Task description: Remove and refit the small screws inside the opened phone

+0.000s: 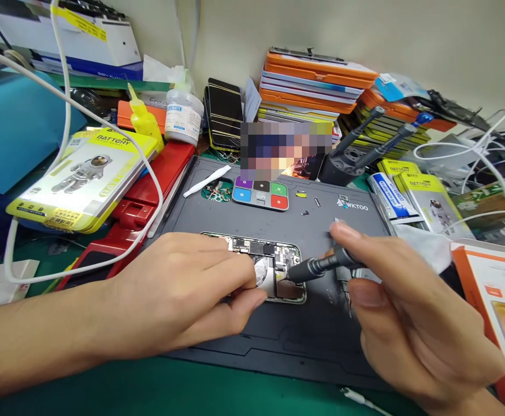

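Observation:
An opened phone [287, 289] lies on the dark grey work mat [218, 341], its circuit boards and a round coil showing. Over the phone's left part rests my left hand [200, 289], its fingers curled round the frame and hiding that side. My right hand [404, 300] holds a dark screwdriver [322, 264] between thumb and fingers, tilted down to the left. The driver's tip is at the board in the phone's right part. Beyond the phone sits a small tray with coloured squares [261, 195], and a few tiny loose parts [317, 202] lie to its right.
A white plastic stick [207, 180] and a paste jar [184, 115] stand at the back left, near a red case [166, 167] and battery boxes [83, 173]. A driver holder [343, 164] is at the back right. White cable [159, 196] loops on the left.

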The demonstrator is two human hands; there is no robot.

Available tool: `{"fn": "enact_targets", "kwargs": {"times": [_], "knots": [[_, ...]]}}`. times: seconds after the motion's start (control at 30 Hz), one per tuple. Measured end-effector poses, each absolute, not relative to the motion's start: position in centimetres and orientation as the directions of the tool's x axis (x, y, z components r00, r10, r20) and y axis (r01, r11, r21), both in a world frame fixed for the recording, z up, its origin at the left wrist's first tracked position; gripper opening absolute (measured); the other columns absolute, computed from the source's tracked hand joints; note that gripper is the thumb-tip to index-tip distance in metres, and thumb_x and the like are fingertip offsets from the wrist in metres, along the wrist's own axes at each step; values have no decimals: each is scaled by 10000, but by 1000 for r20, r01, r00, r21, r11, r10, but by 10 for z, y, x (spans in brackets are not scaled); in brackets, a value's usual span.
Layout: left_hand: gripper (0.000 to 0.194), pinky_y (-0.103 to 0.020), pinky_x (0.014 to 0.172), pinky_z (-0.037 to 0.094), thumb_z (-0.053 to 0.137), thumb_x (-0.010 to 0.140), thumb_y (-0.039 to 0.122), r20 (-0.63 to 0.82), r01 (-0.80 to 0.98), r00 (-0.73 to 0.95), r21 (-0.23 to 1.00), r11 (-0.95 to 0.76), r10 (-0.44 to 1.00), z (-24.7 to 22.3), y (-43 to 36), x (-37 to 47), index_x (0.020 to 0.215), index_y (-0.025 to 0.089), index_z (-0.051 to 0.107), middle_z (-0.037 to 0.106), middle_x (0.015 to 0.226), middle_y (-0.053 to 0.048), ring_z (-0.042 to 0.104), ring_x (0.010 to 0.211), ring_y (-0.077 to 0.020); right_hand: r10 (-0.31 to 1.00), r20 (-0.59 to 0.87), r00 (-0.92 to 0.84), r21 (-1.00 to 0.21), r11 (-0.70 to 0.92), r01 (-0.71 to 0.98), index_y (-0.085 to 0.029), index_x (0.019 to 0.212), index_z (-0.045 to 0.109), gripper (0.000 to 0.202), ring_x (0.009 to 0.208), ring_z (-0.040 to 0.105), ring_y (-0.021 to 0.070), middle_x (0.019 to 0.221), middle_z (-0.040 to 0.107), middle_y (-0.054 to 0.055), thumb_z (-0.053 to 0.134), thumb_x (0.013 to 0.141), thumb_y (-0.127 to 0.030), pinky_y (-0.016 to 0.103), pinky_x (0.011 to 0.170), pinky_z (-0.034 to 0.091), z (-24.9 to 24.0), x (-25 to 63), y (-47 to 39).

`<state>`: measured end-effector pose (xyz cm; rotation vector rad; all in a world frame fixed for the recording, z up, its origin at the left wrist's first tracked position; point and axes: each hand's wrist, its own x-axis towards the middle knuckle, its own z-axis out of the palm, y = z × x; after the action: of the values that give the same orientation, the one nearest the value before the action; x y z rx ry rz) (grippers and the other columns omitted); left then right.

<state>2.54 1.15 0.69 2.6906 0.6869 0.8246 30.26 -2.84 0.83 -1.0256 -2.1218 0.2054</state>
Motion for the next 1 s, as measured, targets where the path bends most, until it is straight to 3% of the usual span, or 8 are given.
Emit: {"fn": "enact_targets", "kwargs": {"times": [0.2, 0.4, 0.63, 0.77, 1.0], "knots": [[218, -244, 597, 411, 560, 1097, 225, 387, 337, 741, 493, -802, 549, 5, 11, 22, 894, 180, 625, 630, 750, 35, 553, 634, -123, 711, 555, -432, -390, 681, 620, -406, 1668, 428, 801, 1025, 756, 299, 1452, 724, 12, 591, 965, -58, 492, 860, 644, 11, 301, -28], [180, -213, 657, 431, 621, 1107, 283, 306, 319, 746, 614, -722, 591, 7, 14, 21, 945, 205, 625, 681, 838, 45, 626, 717, -117, 671, 557, -490, -421, 736, 530, -317, 1695, 394, 878, 1073, 720, 251, 1337, 750, 52, 618, 917, 22, 397, 935, 610, 10, 298, -24], [98, -201, 761, 455, 688, 1075, 254, 275, 289, 771, 653, -700, 575, 4, 16, 20, 992, 205, 670, 733, 912, 48, 664, 812, -117, 634, 580, -511, -449, 773, 449, -195, 1656, 448, 792, 1197, 664, 193, 1384, 703, 70, 597, 926, 73, 323, 1043, 549, 12, 296, -22], [60, -198, 786, 475, 680, 1073, 209, 285, 262, 775, 667, -697, 564, 3, 17, 19, 1021, 192, 704, 757, 928, 30, 694, 815, -120, 625, 567, -537, -435, 780, 450, -172, 1687, 377, 833, 1257, 641, 183, 1426, 670, 83, 620, 926, 62, 306, 1115, 510, 10, 294, -22], [144, -202, 821, 502, 634, 1101, 229, 329, 248, 775, 627, -739, 539, 3, 18, 19, 1119, 170, 764, 810, 978, 4, 763, 856, -133, 626, 571, -532, -420, 779, 465, -193, 1691, 362, 871, 1173, 680, 175, 1292, 724, 71, 689, 924, 56, 288, 1042, 550, 2, 290, -22]]}}
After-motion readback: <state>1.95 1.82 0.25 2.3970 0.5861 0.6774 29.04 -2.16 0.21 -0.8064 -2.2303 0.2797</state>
